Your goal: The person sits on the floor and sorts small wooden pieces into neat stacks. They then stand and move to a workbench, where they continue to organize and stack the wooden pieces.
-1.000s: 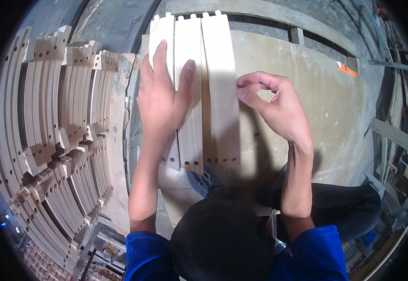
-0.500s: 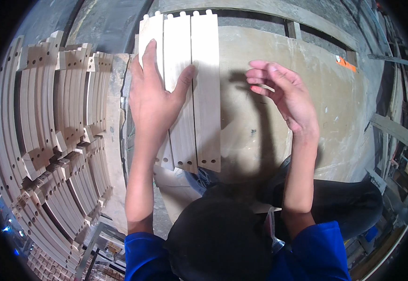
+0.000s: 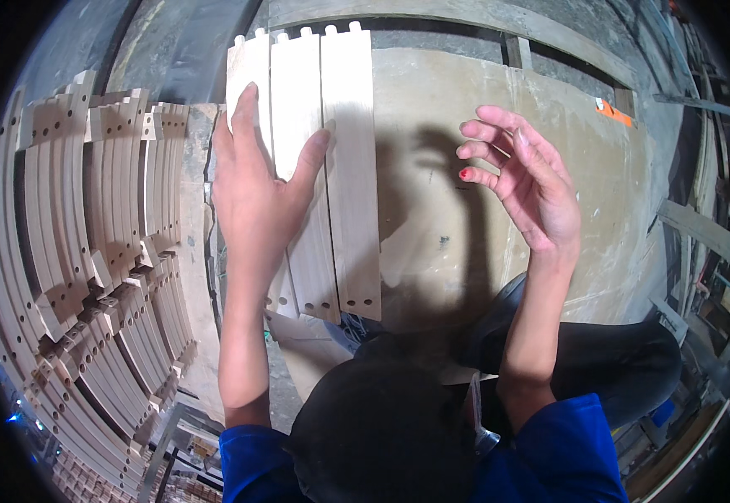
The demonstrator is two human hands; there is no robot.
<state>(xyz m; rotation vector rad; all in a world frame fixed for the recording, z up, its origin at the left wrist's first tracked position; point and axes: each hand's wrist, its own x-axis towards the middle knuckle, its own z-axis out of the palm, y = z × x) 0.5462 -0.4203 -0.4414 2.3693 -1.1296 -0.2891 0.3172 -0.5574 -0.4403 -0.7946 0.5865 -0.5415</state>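
Three pale wooden slats lie side by side, lengthwise, on a flat board: a left slat [image 3: 248, 74], a middle slat [image 3: 296, 92] and a right slat [image 3: 353, 201]. Round dowels stick out of their far ends, and dark holes show near their near ends. My left hand [image 3: 256, 197] rests on the left and middle slats, thumb and fingers spread; it covers much of the left one. To the right, apart from the slats, my right hand [image 3: 537, 189] hovers over the board with loosely bent, separated fingers and nothing in them. One of its fingertips has a red spot.
Stacks of curved wooden pieces with holes [image 3: 113, 197] stand close on the left. The flat board [image 3: 432, 277] has an orange strip [image 3: 613, 112] at its far right corner. A wooden beam [image 3: 465, 25] runs behind it. Loose lumber [image 3: 700, 235] lies to the right.
My right hand has shifted a little to the right, its fingers further apart. My left hand stays on the slats. The slats and stacks appear slightly further left in view.
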